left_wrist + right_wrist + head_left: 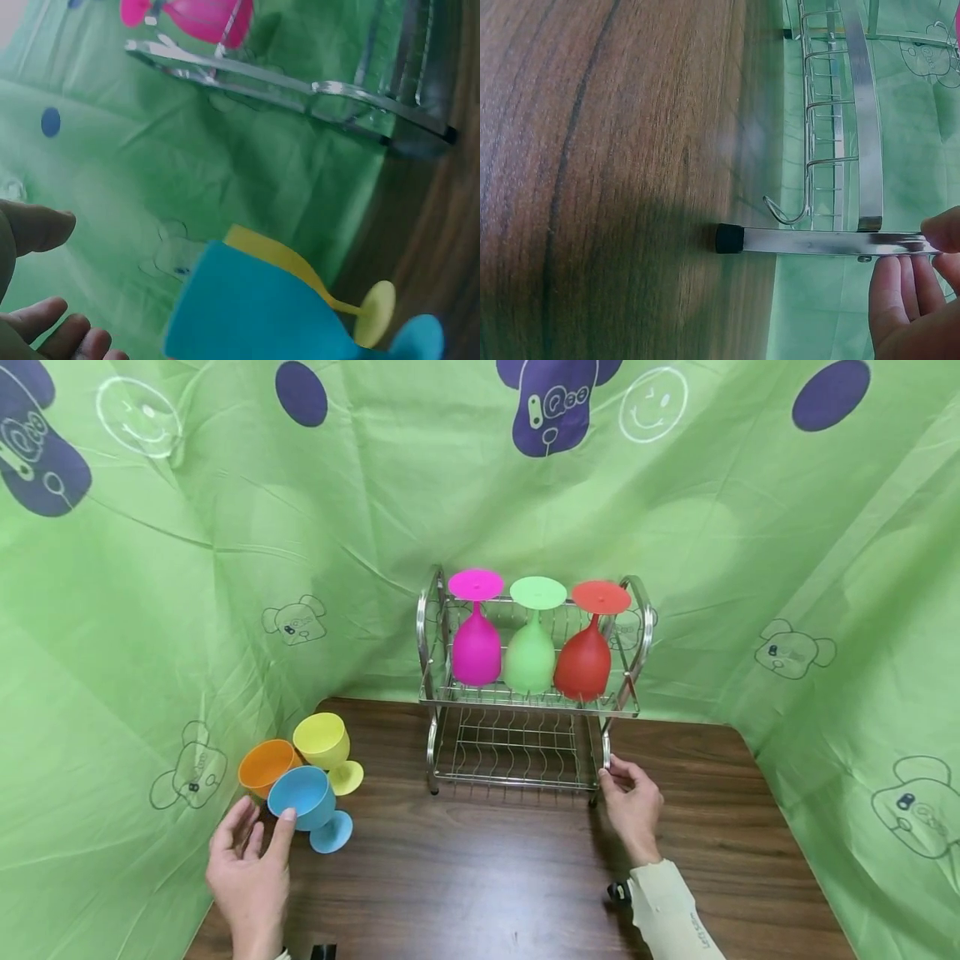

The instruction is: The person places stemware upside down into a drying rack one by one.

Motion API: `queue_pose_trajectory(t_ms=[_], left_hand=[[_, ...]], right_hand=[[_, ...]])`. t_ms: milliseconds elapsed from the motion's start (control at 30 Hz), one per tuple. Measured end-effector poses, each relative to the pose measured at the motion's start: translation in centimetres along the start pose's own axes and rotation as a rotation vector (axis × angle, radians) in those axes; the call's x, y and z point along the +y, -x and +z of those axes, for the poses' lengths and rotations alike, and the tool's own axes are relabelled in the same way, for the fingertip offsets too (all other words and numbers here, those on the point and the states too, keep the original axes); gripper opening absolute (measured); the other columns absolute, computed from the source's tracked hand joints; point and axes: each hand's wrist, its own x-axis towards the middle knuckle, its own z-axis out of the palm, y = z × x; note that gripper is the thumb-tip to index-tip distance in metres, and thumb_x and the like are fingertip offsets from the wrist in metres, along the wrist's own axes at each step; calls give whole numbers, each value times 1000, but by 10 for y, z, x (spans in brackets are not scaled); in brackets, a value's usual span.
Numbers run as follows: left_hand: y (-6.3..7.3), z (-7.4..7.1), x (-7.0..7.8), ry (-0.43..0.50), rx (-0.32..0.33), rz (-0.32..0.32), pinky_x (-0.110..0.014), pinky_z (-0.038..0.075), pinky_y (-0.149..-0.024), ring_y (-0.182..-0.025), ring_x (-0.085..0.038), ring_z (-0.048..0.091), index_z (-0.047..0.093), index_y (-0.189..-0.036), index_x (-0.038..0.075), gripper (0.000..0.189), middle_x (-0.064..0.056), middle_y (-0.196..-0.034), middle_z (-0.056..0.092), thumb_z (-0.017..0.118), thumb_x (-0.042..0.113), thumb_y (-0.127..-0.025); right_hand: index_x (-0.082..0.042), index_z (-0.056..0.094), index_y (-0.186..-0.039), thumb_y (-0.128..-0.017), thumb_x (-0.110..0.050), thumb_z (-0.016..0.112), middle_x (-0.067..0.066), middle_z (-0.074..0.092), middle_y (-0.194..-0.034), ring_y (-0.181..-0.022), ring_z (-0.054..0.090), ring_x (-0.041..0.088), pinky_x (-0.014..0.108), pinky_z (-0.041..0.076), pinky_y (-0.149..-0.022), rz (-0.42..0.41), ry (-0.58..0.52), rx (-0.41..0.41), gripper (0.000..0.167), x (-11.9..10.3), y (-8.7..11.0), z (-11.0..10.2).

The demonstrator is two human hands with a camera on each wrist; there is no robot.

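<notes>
On the left of the table stand a blue goblet (303,797), a yellow goblet (322,740) and an orange goblet (264,765), mouths up. My left hand (251,860) is beside the blue goblet, thumb and fingers spread; the left wrist view shows a gap between the fingers and the blue goblet (251,307). With thumb and fingers, my right hand (633,802) pinches the right front leg of a two-tier metal dish rack (517,783), also seen up close in the right wrist view. Upside down on its upper tier are a pink goblet (477,652), a light green goblet (530,658) and a red goblet (584,664).
Wavy wires form the rack's lower tier. Beneath everything is a dark wooden table (480,877). Green cloth (375,518) with printed cartoon heads hangs behind the table and along both sides, close to the goblets on the left.
</notes>
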Motion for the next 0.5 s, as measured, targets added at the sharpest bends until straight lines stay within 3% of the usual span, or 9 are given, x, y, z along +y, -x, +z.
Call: queue_pose_trajectory(t_ms=[167, 300, 400, 500], left_hand=[[1, -5, -19, -89, -5, -43, -10, 45, -111, -136, -14, 52, 55, -152, 17, 79, -5, -150, 54, 93, 20, -83], [-3, 1, -41, -147, -23, -24, -27, 39, -125, -143, -20, 46, 44, -159, 18, 93, -11, -159, 45, 94, 20, -81], [-6, 10, -58, -129, -25, 7, -41, 37, -128, -144, -22, 45, 40, -161, 17, 99, -12, -158, 43, 95, 15, -79], [-9, 18, -70, -102, -27, 34, -44, 38, -127, -142, -23, 47, 41, -159, 17, 99, -8, -155, 44, 95, 10, -77]], right_hand=[[-8, 80, -119, -92, -5, 81, 15, 80, -103, -81, 64, -8, 3, 54, -73, -8, -1, 0, 27, 0, 2, 0], [-9, 80, -119, -92, -6, 81, 15, 80, -103, -81, 64, -6, 2, 54, -72, -15, 17, 11, 27, 0, 1, 0], [-9, 80, -119, -92, -6, 81, 15, 80, -103, -81, 65, -6, 3, 54, -72, -17, 18, 13, 28, -1, 1, -1], [-7, 80, -119, -91, -5, 81, 16, 80, -103, -80, 65, -8, 4, 55, -73, -17, -5, 9, 28, 0, 1, 0]])
